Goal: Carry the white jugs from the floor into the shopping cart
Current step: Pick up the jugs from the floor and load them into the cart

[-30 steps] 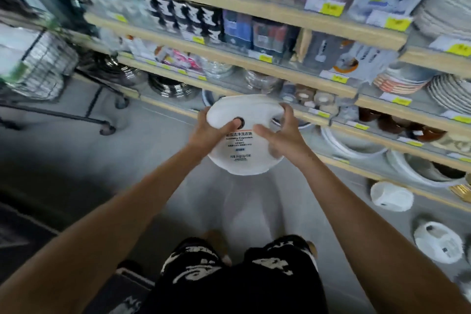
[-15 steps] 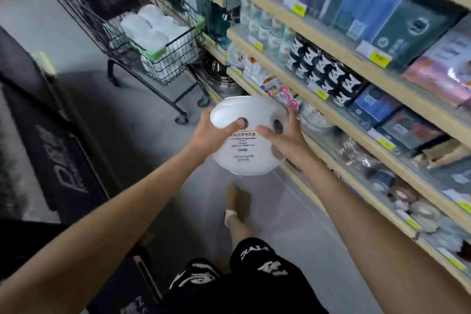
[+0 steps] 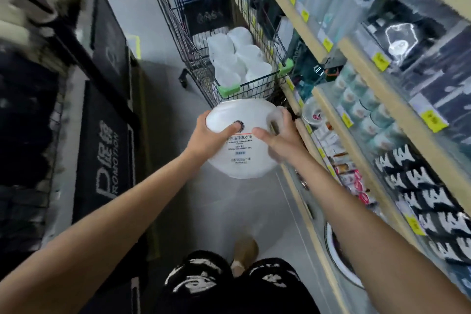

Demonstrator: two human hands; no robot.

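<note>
I hold a round white jug (image 3: 243, 153) with a printed label in front of me at waist height. My left hand (image 3: 207, 139) grips its left side, thumb on the front. My right hand (image 3: 281, 139) grips its right side by the handle hole. Just beyond the jug stands a black wire shopping cart (image 3: 251, 89) with green corner guards. Several white jugs (image 3: 239, 58) lie inside the cart's basket.
Wooden shelves (image 3: 356, 64) packed with goods and yellow price tags run along the right. Black doormats (image 3: 104, 150) stand stacked along the left. The grey floor aisle (image 3: 229, 211) runs between them toward the cart. My foot (image 3: 244, 250) shows below.
My view has swung left from the shelves toward the aisle, and the cart has come from far away to directly ahead of the jug. Both hands keep the same grip.
</note>
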